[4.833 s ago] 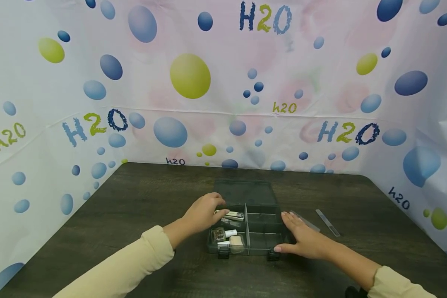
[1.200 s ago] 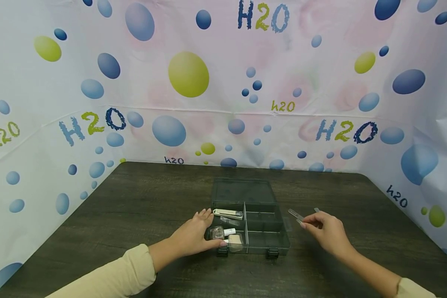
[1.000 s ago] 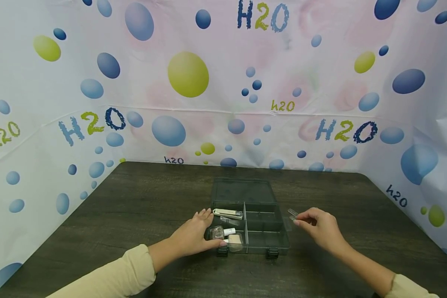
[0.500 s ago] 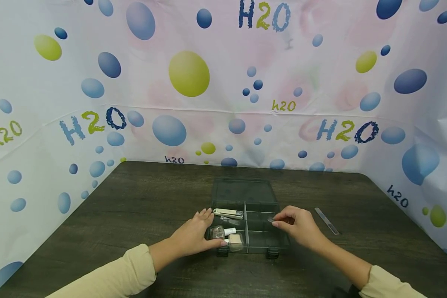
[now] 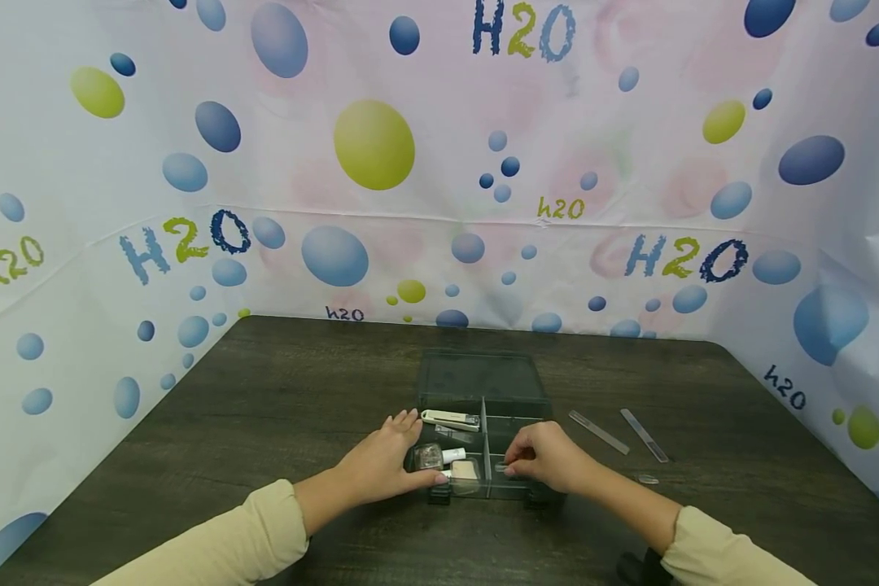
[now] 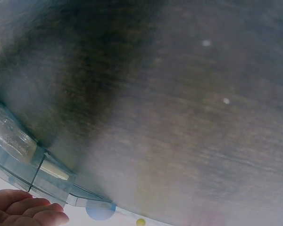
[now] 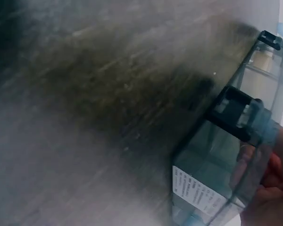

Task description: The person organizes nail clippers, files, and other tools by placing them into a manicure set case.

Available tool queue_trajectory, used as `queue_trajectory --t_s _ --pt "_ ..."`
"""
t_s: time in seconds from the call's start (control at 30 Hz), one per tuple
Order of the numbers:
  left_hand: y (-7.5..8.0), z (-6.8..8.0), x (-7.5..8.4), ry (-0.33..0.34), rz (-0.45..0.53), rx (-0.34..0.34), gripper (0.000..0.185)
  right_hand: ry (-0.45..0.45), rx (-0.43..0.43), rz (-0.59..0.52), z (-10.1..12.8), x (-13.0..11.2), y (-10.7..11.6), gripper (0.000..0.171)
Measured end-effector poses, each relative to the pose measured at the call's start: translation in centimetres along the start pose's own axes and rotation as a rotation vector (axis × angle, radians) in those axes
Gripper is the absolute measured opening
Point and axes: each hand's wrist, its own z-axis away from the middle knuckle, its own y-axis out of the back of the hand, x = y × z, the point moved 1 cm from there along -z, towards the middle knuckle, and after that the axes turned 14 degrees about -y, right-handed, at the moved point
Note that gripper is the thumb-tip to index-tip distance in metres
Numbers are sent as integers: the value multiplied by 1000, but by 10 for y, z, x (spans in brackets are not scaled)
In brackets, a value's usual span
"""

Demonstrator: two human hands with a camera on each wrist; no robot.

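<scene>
A clear grey compartment box (image 5: 516, 490) stands open on the dark table, its lid (image 5: 481, 377) laid back. The left compartments hold a white nail clipper (image 5: 450, 420), a small polish bottle (image 5: 428, 457) and a beige piece (image 5: 465, 472). My left hand (image 5: 391, 456) rests flat against the box's left side, fingers straight; its fingertips (image 6: 23, 212) show beside the box wall (image 6: 19, 155). My right hand (image 5: 511, 467) is over the front right compartment, pinching a small clear item (image 5: 500, 467). The right wrist view shows the box's front with a black latch (image 7: 238, 115).
Two long clear nail files (image 5: 598, 432) (image 5: 645, 435) lie on the table right of the box, with a small clear piece (image 5: 648, 479) nearer me. Printed bubble-pattern walls close in the back and both sides of the table.
My right hand picked a small clear item from beside the files, carried it left and lowered it over the box's front right compartment. The left hand stayed against the box.
</scene>
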Motion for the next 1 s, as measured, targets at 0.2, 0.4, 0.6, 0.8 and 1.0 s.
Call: queue_trajectory --t_s 0.2,0.4,0.6,0.8,1.0 --pt "0 0 0 0 -6 0 83 27 -30 105 -4 -1 -3 4" --pt "0 0 0 -1 -1 4 83 35 -47 144 -4 -4 -3 4" --pt "-2 0 0 4 2 3 84 31 -76 120 -4 -3 0 9" --pt "-1 0 0 0 -5 4 84 47 -12 84 2 0 11 12" --pt "-1 0 0 -2 0 9 84 15 132 81 13 5 21 13"
